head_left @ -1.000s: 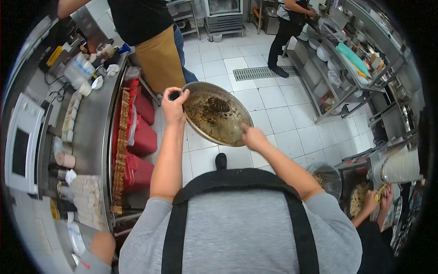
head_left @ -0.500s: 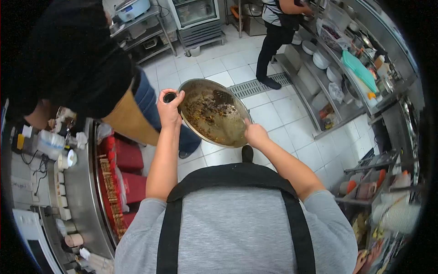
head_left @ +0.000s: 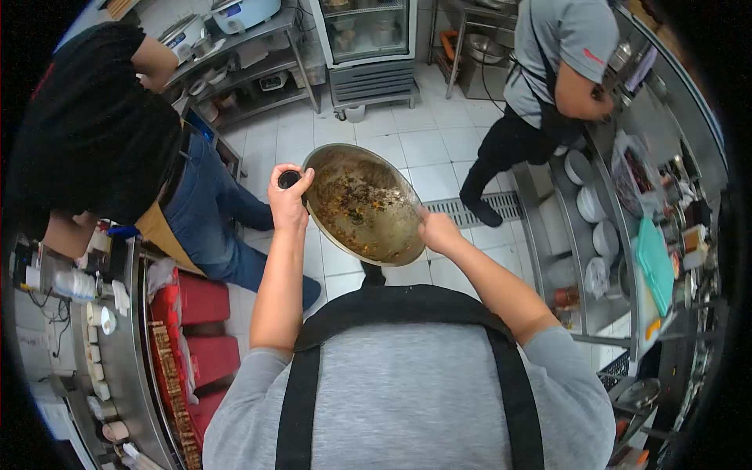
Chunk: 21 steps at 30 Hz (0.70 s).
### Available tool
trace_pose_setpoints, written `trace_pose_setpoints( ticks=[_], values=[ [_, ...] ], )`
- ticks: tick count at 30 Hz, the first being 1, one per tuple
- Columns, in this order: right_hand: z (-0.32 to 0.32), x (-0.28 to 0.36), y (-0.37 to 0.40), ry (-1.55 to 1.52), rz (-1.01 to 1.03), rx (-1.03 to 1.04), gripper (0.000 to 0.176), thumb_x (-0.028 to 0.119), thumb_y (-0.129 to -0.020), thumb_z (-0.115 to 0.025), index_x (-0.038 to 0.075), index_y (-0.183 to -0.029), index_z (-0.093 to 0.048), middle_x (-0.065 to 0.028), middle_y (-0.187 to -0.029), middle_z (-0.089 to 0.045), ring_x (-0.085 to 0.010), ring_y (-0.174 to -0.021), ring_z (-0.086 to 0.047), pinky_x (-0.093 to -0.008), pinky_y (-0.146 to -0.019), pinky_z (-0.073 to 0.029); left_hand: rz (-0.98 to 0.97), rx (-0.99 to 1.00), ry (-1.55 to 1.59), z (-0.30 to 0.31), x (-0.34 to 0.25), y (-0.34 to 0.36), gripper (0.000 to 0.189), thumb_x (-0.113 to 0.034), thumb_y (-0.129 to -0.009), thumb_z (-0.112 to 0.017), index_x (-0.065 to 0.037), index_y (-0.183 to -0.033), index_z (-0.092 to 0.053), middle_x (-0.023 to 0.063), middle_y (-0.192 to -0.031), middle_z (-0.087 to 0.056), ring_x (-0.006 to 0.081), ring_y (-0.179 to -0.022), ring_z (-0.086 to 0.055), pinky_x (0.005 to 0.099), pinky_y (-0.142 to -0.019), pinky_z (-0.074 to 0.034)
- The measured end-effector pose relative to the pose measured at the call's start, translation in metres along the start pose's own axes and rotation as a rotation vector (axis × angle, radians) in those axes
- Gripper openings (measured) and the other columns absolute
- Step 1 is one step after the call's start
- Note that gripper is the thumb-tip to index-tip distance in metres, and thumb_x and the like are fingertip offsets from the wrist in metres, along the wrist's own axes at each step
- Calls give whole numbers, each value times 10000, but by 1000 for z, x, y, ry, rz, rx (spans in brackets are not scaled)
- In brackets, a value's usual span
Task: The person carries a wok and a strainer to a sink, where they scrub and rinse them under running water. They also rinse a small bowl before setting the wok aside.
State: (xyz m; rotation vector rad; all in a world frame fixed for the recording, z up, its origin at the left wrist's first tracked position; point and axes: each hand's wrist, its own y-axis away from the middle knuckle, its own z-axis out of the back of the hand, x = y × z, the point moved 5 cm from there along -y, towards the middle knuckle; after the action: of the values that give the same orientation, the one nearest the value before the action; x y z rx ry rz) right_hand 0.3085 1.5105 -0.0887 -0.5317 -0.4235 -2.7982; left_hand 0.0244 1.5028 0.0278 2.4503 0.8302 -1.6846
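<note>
A large, deep metal pan (head_left: 376,223) is held out in front of my body, tilted so its inside faces me. Dark and yellow-brown food residue coats its inner surface. My left hand (head_left: 288,200) is closed round the black handle (head_left: 289,179), whose end shows above the fist at the pan's left rim. At the opposite side my right hand (head_left: 439,232) is closed at the rim; exactly what its fingers grip there is hidden.
A person in black (head_left: 102,125) stands close on the left by a steel counter (head_left: 145,345). Another person (head_left: 560,70) stands at the right beside steel shelves (head_left: 548,227) with bowls. Red bins (head_left: 210,300) sit low at left; a floor drain (head_left: 470,211) crosses the tiles.
The view has moved forward across the kitchen. The pan stays in both hands and its tilt has shifted slightly. The person at right now appears nearer; the person at left has changed posture.
</note>
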Motion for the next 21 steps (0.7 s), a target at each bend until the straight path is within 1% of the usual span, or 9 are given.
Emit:
trace_pose_setpoints(
  ticks=[3,5,8,11,12,14,17,20,21],
  values=[
    [6,-4,-76,-18,-69,-24,413,174,-763,-480,28,-1150,-478,-238,-832,-607,-384,-780,-595,-468,-695,-479,6,-17,-4,-15,33,-74,264,58,-660,-702,-64,-796,-512,-5,-722,-514,84,-654,-480,218,-625,-406],
    [23,-1,-121,-52,37,12,431,183,-763,-485,27,-1163,-462,-250,-825,-600,-398,-783,-584,-472,-715,-470,33,-29,-4,-31,60,-137,257,52,-661,-701,-66,-793,-514,-1,-729,-515,93,-672,-488,222,-651,-405],
    [84,-2,-186,-165,128,-42,440,170,-761,-482,25,-1176,-455,-261,-828,-591,-420,-800,-565,-466,-753,-453,60,-22,-25,-51,92,-224,244,45,-667,-692,-69,-793,-517,0,-738,-514,106,-700,-501,233,-683,-403],
    [133,-9,-259,-299,-77,-46,451,187,-772,-492,23,-1190,-448,-261,-868,-590,-423,-837,-558,-463,-771,-445,31,24,-79,-96,115,-310,242,52,-663,-689,-67,-787,-518,-2,-734,-510,104,-705,-498,236,-679,-407],
    [142,-17,-285,-330,14,-200,454,183,-783,-493,22,-1204,-434,-244,-849,-599,-399,-783,-573,-450,-720,-459,47,44,-44,-117,120,-336,259,53,-653,-704,-66,-774,-508,-3,-717,-504,81,-659,-468,213,-646,-400],
    [152,-38,-337,-381,203,-508,461,175,-807,-495,20,-1233,-407,-210,-812,-616,-350,-675,-603,-424,-619,-487,35,76,-72,-154,133,-390,258,55,-649,-707,-67,-770,-516,-16,-714,-494,71,-662,-454,207,-645,-385],
    [199,-43,-381,-1077,-188,-76,461,140,-842,-480,15,-1270,-361,-104,-708,-579,-198,-472,-536,-320,-432,-438,57,139,-37,-215,163,-463,242,56,-658,-701,-66,-766,-522,-21,-715,-493,67,-666,-449,205,-645,-381],
    [230,-68,-435,-1380,-238,-113,485,73,-854,-434,45,-1320,-301,-19,-616,-451,-75,-388,-393,-231,-334,-293,74,224,22,-278,194,-525,248,51,-659,-706,-65,-773,-519,-15,-724,-509,68,-653,-466,198,-625,-383],
    [243,-79,-453,-1385,-232,-149,490,75,-854,-433,43,-1323,-293,-22,-623,-459,-79,-388,-396,-234,-335,-298,11,225,-50,-300,200,-544,249,47,-662,-707,-65,-779,-518,-15,-719,-509,67,-639,-467,194,-615,-383]
  ],
)
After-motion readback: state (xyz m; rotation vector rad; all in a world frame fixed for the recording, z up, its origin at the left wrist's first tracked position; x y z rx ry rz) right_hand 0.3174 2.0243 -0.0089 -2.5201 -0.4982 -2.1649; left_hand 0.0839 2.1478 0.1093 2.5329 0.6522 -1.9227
